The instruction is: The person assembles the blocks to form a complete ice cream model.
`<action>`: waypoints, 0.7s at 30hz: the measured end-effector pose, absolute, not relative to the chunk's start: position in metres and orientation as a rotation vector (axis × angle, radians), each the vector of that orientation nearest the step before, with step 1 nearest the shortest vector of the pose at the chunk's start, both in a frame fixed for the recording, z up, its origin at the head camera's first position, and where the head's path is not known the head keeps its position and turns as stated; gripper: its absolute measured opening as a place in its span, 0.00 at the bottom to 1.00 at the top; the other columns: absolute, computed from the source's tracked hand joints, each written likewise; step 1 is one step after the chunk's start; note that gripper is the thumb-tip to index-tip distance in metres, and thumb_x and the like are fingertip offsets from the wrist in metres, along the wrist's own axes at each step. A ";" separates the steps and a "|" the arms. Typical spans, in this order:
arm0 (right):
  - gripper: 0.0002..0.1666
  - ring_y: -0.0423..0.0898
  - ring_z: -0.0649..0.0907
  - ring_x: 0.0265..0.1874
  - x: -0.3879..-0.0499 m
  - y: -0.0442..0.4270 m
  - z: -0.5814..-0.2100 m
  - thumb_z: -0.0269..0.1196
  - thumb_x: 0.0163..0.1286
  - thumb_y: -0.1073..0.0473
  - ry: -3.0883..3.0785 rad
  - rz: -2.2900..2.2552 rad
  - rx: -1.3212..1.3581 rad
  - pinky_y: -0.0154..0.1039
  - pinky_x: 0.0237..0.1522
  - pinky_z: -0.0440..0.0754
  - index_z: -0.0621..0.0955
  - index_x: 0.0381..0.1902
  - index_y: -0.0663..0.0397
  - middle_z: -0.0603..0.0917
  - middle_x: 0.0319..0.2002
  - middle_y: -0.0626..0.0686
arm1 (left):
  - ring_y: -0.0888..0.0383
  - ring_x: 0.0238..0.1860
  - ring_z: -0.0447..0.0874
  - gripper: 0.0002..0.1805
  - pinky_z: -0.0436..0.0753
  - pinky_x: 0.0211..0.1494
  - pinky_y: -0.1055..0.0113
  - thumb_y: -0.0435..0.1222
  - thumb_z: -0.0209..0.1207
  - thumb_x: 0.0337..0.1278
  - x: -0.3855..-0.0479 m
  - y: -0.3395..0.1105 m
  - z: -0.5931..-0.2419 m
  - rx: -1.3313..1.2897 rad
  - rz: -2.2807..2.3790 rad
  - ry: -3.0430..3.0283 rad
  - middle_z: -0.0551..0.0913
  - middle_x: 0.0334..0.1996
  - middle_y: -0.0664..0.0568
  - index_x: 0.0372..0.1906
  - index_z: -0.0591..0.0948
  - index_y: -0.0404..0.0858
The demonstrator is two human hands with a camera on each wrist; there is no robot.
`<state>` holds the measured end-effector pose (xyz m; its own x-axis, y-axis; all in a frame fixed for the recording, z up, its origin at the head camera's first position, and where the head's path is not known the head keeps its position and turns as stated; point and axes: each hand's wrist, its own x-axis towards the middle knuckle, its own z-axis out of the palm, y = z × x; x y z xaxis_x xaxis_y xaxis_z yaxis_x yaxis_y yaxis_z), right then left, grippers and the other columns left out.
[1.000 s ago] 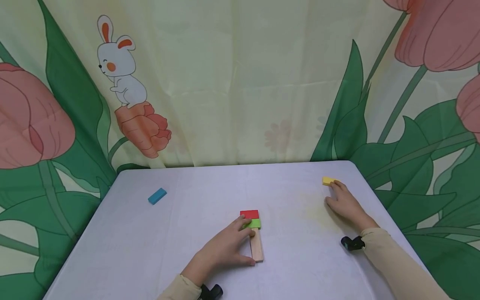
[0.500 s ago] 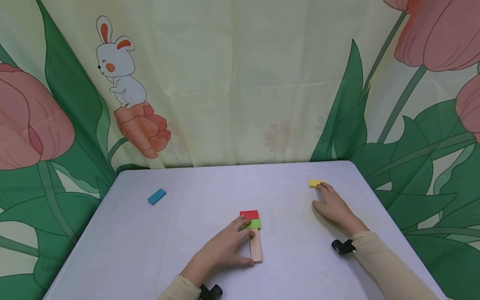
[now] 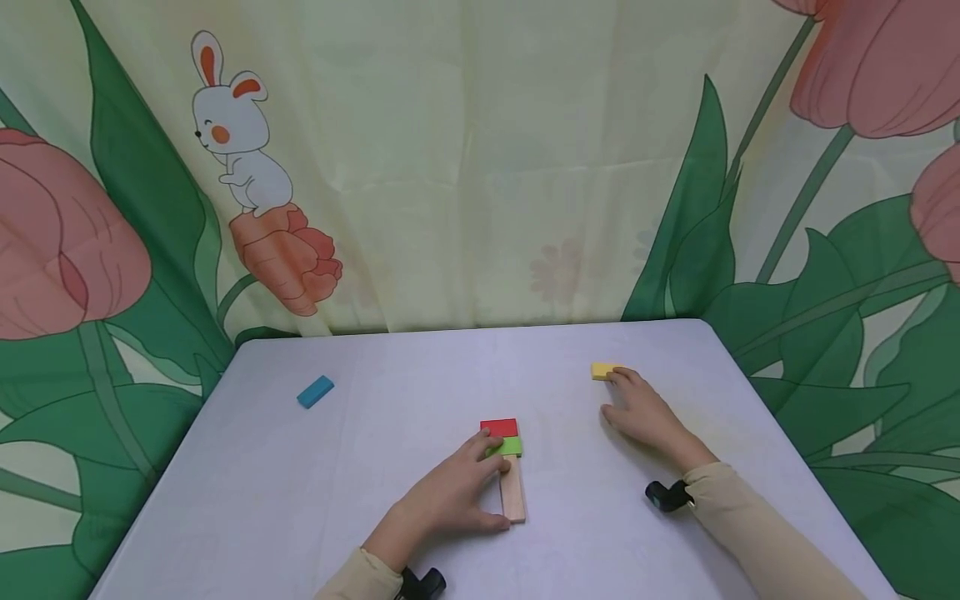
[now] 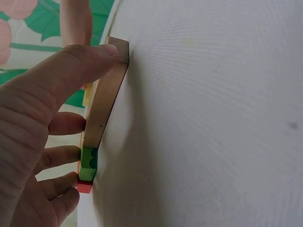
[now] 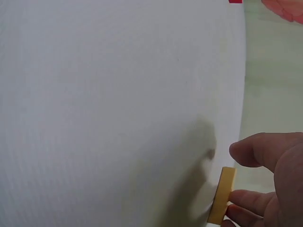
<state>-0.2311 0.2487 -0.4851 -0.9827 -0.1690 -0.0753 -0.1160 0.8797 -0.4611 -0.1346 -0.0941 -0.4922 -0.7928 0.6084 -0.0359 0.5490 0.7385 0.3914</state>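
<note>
In the head view, a plain wooden block (image 3: 513, 492), a green block (image 3: 512, 447) and a red block (image 3: 500, 427) lie end to end in a row on the white table. My left hand (image 3: 448, 492) rests along their left side with fingers spread. Its thumb lies at the near end of the wooden block, and the other fingertips touch the row farther up. Farther right, my right hand (image 3: 648, 412) touches a yellow block (image 3: 602, 371) with its fingertips. The right wrist view shows the right thumb (image 5: 251, 150) held apart from that yellow block.
A blue block (image 3: 316, 392) lies at an angle on the far left of the white table (image 3: 360, 467). Behind the table's far edge hangs a curtain (image 3: 472, 167) printed with tulips and a rabbit. Each wrist carries a small black camera (image 3: 669, 497).
My right hand has slid the yellow block leftward across the far part of the table. My left hand and the row of blocks have stayed in place.
</note>
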 end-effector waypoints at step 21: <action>0.38 0.67 0.66 0.75 -0.224 0.197 -0.487 0.64 0.69 0.55 2.964 -0.736 -0.320 0.66 0.74 0.66 0.70 0.73 0.64 0.66 0.75 0.65 | 0.48 0.81 0.58 0.34 0.75 0.75 0.54 0.61 0.74 0.48 -0.134 -0.093 -0.491 0.864 0.539 2.751 0.67 0.76 0.56 0.60 0.78 0.56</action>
<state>-0.2241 0.1966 -0.4868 -0.9758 -0.2179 -0.0185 -0.1839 0.8637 -0.4693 -0.1338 -0.0925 -0.4908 -0.8067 0.5846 -0.0867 0.5087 0.7615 0.4016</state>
